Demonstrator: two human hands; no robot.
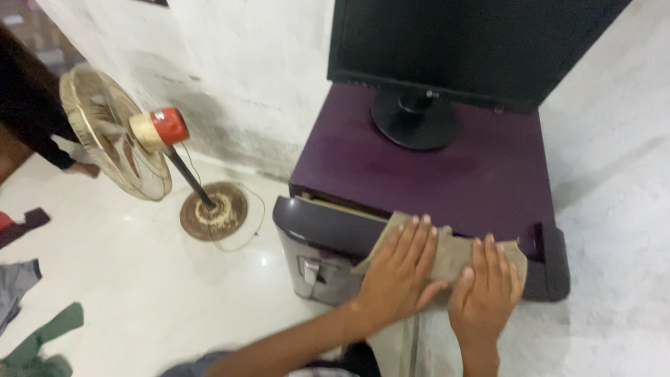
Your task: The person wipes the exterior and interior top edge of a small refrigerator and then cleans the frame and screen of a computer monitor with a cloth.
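A dark purple cabinet stands against the wall, its top drawer pulled slightly out. Both of my hands press a folded olive-brown cloth flat against the cabinet's front top edge. My left hand lies on the cloth's left part with fingers spread. My right hand rests on its right part, fingers together and pointing up. A black monitor on a round stand sits at the back of the cabinet top.
A pedestal fan with a red motor cap stands on the white floor at left, on its round base. Another person's dark sleeve and hand show behind it. Clothes lie on the floor at bottom left.
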